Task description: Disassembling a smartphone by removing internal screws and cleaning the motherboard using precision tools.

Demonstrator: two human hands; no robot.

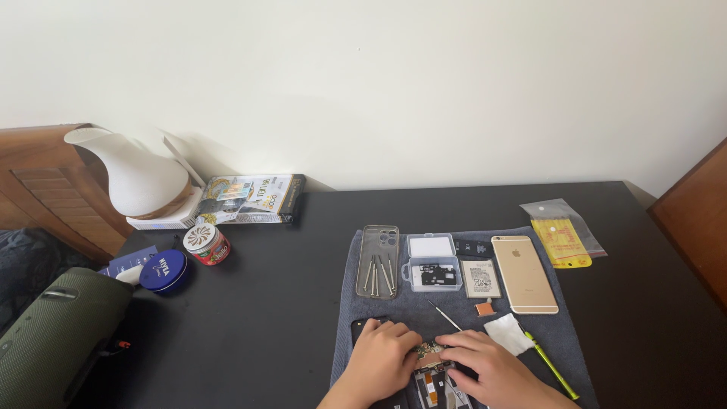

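Observation:
An opened black phone (428, 379) with its circuit board showing lies on a grey cloth mat (394, 310) at the bottom edge of the view. My left hand (382, 356) rests on the phone's left side, fingers curled over it. My right hand (488, 363) presses on the phone's right side, and a thin metal screwdriver (443, 314) sticks out from under its fingers, pointing up and left. How the tool is gripped is hidden.
On the mat lie a clear phone case with several screwdrivers (377, 261), a small clear parts box (432, 263), a flat battery (481, 278), a gold phone (524, 273), a white wipe (507, 333) and a green-yellow pen tool (553, 367). A plastic bag (562, 231), tins, a box, diffuser and speaker stand around.

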